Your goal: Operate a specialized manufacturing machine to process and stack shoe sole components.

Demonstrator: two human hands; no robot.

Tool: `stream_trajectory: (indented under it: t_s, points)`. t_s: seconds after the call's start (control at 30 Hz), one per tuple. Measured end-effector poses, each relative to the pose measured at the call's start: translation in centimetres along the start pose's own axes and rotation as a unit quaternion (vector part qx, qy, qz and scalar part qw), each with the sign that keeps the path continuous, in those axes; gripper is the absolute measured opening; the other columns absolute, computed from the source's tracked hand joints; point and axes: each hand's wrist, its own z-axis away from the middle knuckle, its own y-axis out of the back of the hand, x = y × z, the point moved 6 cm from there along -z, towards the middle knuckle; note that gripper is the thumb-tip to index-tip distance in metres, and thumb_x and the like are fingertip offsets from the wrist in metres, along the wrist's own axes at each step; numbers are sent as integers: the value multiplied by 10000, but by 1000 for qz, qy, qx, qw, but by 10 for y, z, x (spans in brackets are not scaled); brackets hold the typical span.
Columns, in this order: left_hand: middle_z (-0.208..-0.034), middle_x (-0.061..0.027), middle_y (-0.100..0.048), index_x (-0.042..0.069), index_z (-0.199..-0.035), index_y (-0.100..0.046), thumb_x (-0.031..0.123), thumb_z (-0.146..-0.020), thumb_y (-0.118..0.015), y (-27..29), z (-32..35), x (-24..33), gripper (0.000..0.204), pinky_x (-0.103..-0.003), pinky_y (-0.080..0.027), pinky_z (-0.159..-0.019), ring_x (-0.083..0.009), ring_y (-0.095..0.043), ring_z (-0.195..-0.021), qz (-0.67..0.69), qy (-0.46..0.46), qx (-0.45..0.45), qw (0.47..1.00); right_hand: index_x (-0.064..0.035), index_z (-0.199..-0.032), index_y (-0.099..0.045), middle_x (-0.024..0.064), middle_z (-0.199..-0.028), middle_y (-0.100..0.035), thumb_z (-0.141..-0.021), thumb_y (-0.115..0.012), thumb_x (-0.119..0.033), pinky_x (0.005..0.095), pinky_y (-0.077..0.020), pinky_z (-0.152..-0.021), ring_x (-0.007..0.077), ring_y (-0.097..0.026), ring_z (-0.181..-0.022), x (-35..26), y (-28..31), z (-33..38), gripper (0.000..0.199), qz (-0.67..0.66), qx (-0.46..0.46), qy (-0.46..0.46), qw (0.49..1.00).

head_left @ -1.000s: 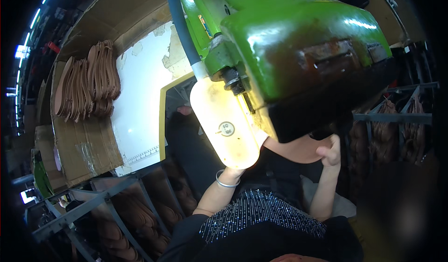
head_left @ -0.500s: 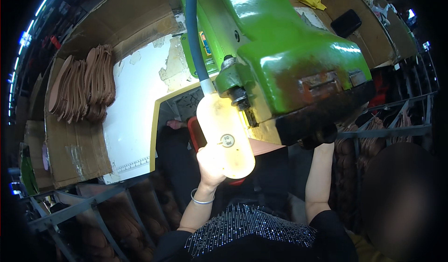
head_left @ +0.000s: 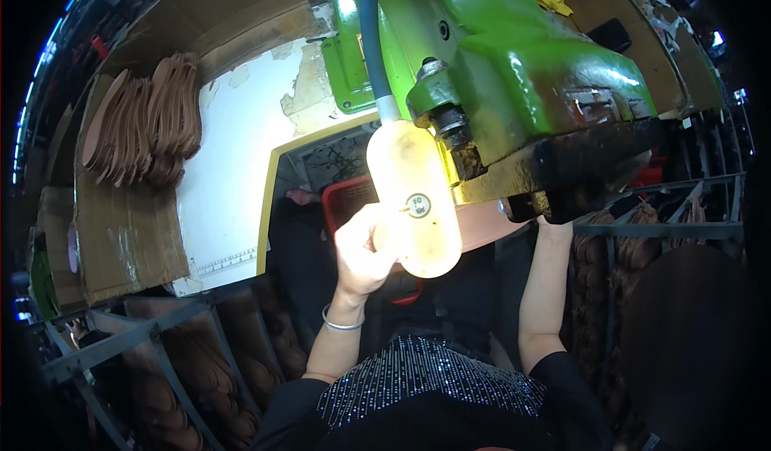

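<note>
A green machine (head_left: 514, 65) with a black lower head fills the upper right. In front of it hangs a glowing oblong lamp (head_left: 414, 202) on a blue-grey hose. Under the head a pale pink insole (head_left: 490, 224) shows in part, its left end behind the lamp. My left hand (head_left: 361, 252), with a bracelet at its wrist, is closed with bent fingers at that end, and its fingertips are lost behind the lamp's glare. Toward the insole's right end reaches my right hand (head_left: 554, 224); the machine head hides its fingers.
Stacked pinkish-brown insoles (head_left: 144, 122) stand in a cardboard box (head_left: 132, 246) at the left. A white worktop (head_left: 233, 154) has a yellow-edged cutout, with a red basket (head_left: 341, 202) below. Metal racks (head_left: 152, 338) flank me. A yellow cloth (head_left: 550, 0) lies at the back.
The view has shifted, so machine and lamp sit farther right and higher. More of the pink insole now shows under the head, and more of my left hand is clear of the lamp.
</note>
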Motion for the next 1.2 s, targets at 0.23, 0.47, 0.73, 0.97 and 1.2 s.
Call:
stream_trajectory:
  t_s: [0.23,0.47,0.73,0.97,1.2]
  points:
    - [-927,-115,-651,-85,-991,-592,-25,-739,-659,39,1,12,268,-255,-482,-779,-139,-615,-835,14,6,-7,1000,43,-960,-570,83,-907,-627,-748,-486,46,241,-474,-718,139,-615,-815,26,-29,34,228,-28,-22,-35,999]
    - [-891,-97,-640,-74,-987,-586,9,-748,-647,85,28,3,260,-240,-465,-756,-126,-595,-792,-28,50,43,997,28,-999,-566,67,-890,-638,-727,-592,55,240,-478,-734,114,-613,-805,29,-85,56,275,-11,-1,-20,1000]
    - [-851,-104,-648,-18,-894,-543,29,-777,-680,97,89,-28,186,-236,-498,-694,-116,-617,-764,-56,138,26,989,13,-896,-598,0,-779,-602,-683,-668,64,195,-452,-648,81,-562,-666,29,-114,55,230,77,-87,31,993]
    - [-956,-179,-660,-41,-1097,-540,85,-731,-718,-8,25,-8,426,-311,-495,-798,-229,-660,-903,-173,29,-110,978,22,-960,-588,60,-913,-631,-698,-720,45,237,-490,-742,108,-602,-851,48,-105,57,294,96,-145,-49,984]
    - [-849,-120,-684,-39,-939,-652,2,-750,-689,-46,-11,-9,197,-280,-523,-700,-158,-658,-754,-169,-56,-21,984,39,-1152,-492,102,-1047,-601,-765,-707,-79,287,-451,-874,163,-568,-991,66,-66,123,458,169,-93,-52,980]
